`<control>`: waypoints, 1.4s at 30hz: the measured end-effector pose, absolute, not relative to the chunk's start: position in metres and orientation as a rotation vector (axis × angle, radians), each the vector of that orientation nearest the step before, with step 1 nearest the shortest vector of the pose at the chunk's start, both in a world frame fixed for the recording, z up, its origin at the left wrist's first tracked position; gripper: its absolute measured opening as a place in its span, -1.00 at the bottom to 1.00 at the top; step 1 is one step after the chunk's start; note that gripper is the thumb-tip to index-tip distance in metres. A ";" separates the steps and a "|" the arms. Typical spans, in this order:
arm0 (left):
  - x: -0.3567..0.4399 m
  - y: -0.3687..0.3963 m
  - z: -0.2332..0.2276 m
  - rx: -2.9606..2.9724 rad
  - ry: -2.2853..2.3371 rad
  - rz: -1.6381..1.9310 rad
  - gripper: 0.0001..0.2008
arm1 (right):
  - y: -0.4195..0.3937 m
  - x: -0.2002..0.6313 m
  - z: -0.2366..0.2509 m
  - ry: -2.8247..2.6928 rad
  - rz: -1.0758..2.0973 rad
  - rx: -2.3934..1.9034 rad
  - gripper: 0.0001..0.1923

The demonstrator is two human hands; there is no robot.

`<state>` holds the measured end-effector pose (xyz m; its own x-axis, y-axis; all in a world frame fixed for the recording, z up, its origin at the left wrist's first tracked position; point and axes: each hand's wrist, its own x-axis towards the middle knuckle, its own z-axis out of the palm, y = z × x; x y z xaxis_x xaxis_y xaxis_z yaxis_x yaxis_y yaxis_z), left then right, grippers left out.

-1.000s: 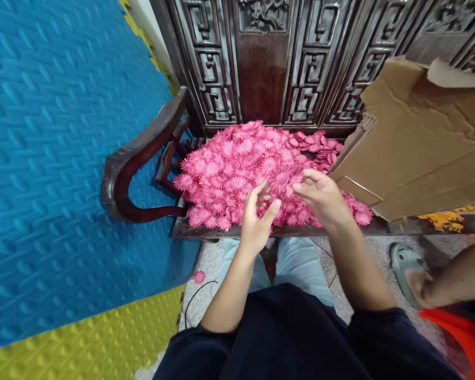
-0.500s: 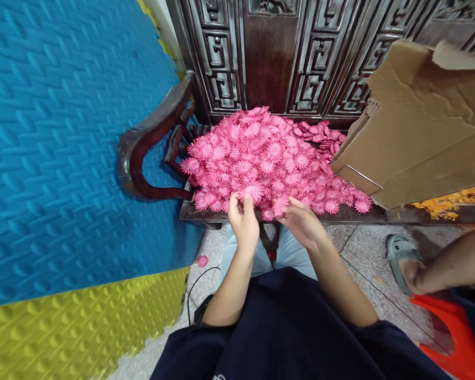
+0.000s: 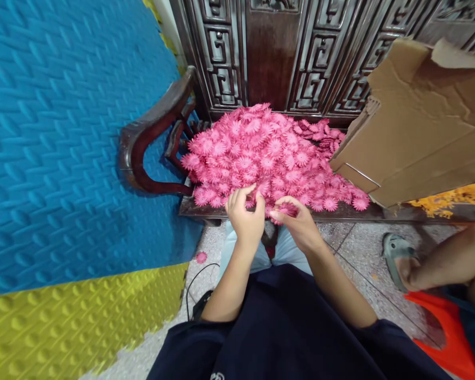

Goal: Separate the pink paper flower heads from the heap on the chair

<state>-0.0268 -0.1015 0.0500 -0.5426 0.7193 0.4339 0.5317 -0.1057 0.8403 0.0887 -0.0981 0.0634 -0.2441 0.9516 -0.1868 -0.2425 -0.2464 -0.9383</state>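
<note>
Hundreds of pink flowers (image 3: 267, 153) remain heaped (barely dented); left hand (image 3: 245, 221) pinches one, right hand (image 3: 298, 224) grips another at the near edge.

There is one camera, on the person's head. It looks forward and down, close over the heap of pink paper flowers (image 3: 269, 153) on the dark carved wooden bench (image 3: 158, 121).

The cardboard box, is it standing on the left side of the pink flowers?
No, the cardboard box is on the right side of the pink flowers; on their left is the wooden armrest.
</note>
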 end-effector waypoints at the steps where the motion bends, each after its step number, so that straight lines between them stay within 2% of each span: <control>1: -0.025 -0.102 0.052 1.456 1.948 1.714 -0.88 | -0.098 0.089 0.064 -1.078 1.539 -1.080 -0.75; 5: -0.016 -0.103 0.055 1.444 1.657 1.716 -0.86 | -0.093 0.087 0.063 -1.138 1.253 -1.145 -0.78; 10: -0.012 -0.103 0.047 1.187 1.395 1.745 -0.81 | -0.084 0.085 0.064 -1.120 1.275 -1.124 -0.79; 14: -0.010 -0.103 0.044 1.074 1.427 1.747 -0.77 | -0.083 0.087 0.062 -1.167 1.217 -1.172 -0.75; 19: -0.007 -0.103 0.045 1.082 1.395 1.727 -0.77 | -0.081 0.091 0.062 -1.269 1.016 -1.132 -0.81; 29: -0.010 -0.104 0.051 1.035 1.381 1.775 -0.83 | -0.073 0.089 0.063 -1.270 1.097 -1.048 -0.81; 36: -0.004 -0.104 0.048 0.947 1.469 1.731 -0.87 | -0.078 0.091 0.062 -1.399 0.940 -1.138 -0.80; 42: -0.006 -0.102 0.049 0.831 1.304 1.709 -0.92 | -0.082 0.095 0.066 -1.467 0.923 -1.145 -0.80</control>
